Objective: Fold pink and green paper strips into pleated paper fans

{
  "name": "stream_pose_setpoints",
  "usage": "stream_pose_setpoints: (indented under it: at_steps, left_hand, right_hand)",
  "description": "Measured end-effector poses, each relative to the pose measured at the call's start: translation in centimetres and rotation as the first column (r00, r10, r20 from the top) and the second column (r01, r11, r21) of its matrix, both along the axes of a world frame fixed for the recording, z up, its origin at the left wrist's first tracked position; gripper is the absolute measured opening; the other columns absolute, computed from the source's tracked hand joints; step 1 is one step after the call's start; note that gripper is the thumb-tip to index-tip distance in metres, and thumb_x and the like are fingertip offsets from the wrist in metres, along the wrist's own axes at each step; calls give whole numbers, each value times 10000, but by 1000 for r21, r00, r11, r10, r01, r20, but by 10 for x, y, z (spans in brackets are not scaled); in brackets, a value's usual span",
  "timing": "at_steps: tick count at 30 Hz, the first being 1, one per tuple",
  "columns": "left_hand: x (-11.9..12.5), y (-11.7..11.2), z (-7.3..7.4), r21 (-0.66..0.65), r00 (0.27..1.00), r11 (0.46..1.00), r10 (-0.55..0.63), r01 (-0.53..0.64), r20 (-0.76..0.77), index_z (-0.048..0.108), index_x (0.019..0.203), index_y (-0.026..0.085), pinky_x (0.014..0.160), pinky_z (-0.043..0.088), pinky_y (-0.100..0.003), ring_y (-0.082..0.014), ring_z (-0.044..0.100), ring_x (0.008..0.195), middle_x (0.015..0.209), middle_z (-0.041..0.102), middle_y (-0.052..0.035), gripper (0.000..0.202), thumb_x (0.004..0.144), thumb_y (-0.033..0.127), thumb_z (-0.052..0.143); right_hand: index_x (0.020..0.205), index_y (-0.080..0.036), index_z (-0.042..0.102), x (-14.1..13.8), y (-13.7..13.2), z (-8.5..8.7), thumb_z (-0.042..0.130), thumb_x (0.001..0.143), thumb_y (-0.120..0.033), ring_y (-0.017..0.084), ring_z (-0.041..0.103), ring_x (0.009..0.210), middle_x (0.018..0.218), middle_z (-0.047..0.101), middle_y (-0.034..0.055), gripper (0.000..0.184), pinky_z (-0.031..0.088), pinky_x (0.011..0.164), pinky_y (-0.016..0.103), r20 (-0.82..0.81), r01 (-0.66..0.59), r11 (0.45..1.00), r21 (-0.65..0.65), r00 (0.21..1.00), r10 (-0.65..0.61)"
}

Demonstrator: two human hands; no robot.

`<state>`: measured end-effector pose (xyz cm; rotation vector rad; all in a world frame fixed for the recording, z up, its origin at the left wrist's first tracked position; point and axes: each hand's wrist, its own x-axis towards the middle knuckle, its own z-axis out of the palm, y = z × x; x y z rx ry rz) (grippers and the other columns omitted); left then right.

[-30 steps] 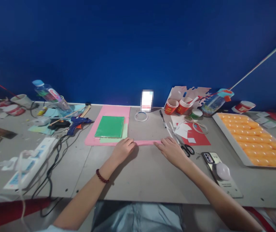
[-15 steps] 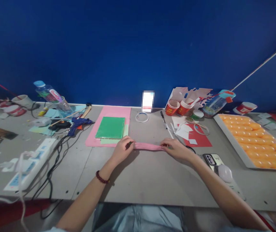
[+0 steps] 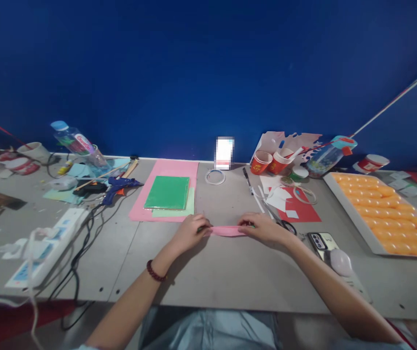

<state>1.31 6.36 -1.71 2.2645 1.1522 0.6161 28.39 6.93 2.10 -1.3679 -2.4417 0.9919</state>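
Strip point(image 3: 226, 231), pink and narrow, spans between the left hand point(image 3: 189, 233) and the right hand point(image 3: 263, 227), each pinching one end between closed fingertips.

Craft workshop: my reading from here, given one long grey flat-topped workbench point(image 3: 223, 282) against a plain deep-blue wall point(image 3: 208, 73).
Near edge, left: I see a long white plastic power strip point(image 3: 44, 257), with a dark-blue plastic glue gun point(image 3: 116, 188) farther back.
Far edge, left of middle: a pink rectangular sheet point(image 3: 177, 167) reaches it.
Far edge, right: stacked red paper cups point(image 3: 261, 163).
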Motion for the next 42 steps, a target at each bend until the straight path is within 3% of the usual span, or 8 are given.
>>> stream_pose_setpoints:
  at_steps: [4, 9, 13, 25, 31, 36, 42]
  left_hand:
    - [-1, -1, 4, -95, 997, 995, -7, 15, 81, 670, 832, 181, 716, 437, -270, -155, 588, 792, 824, 647, -41, 160, 865, 275, 544]
    - [-3, 1, 3, -129, 997, 991, -14, 24, 74, 676, 833, 185, 714, 442, -267, -155, 592, 793, 831, 648, -41, 154, 866, 239, 536]
    - [-3, 2, 1, -120, 998, 993, -9, 16, 56, 670, 866, 193, 727, 441, -277, -164, 587, 821, 853, 637, -39, 141, 863, 209, 531]
    - [2, -7, 0, 223, 953, 971, -15, 86, -303, 591, 892, 173, 693, 398, -310, -184, 526, 801, 839, 578, -36, 119, 909, 193, 475]
    - [0, -18, 4, 251, 918, 958, -25, 135, -395, 546, 981, 169, 742, 408, -335, -200, 479, 831, 904, 538, -47, 233, 865, 20, 410]
    - [-1, -29, 10, 243, 899, 958, -34, 154, -436, 516, 1020, 162, 745, 414, -326, -200, 488, 857, 955, 536, -57, 243, 870, 15, 394]
    - [3, -39, -1, 384, 805, 882, 9, 272, -593, 540, 951, 123, 702, 412, -339, -216, 497, 800, 869, 553, -73, 236, 853, -18, 378]
  right_hand:
    - [836, -183, 660, -9, 0, -7, 497, 875, -276, 139, 571, 734, 817, 647, 26, 192, 410, 680, 231, 11, -20, 999, 45, 1000, 20]
    - [868, -182, 639, -12, 0, -16, 442, 913, -267, 158, 572, 804, 853, 629, 45, 219, 417, 737, 261, 56, -23, 983, 184, 998, 13]
    - [908, -183, 619, -10, 0, -19, 392, 938, -270, 167, 567, 837, 870, 615, 51, 246, 424, 768, 282, 66, -58, 976, 212, 997, 44]
    - [873, -175, 588, -3, 2, -30, 396, 946, -263, 165, 532, 817, 860, 577, 53, 223, 421, 737, 279, 139, -169, 926, 338, 982, 129]
    - [873, -177, 599, 2, 2, -40, 422, 908, -175, 184, 532, 822, 841, 581, 67, 180, 436, 753, 306, 129, -170, 876, 452, 984, 124]
    - [928, -171, 602, 5, -1, -38, 454, 850, -105, 210, 538, 878, 899, 603, 82, 179, 439, 804, 348, 216, -231, 827, 512, 967, 137]
    - [939, -172, 608, 9, -3, -37, 457, 872, -126, 213, 554, 880, 913, 619, 91, 171, 446, 799, 352, 266, -275, 769, 576, 953, 142]
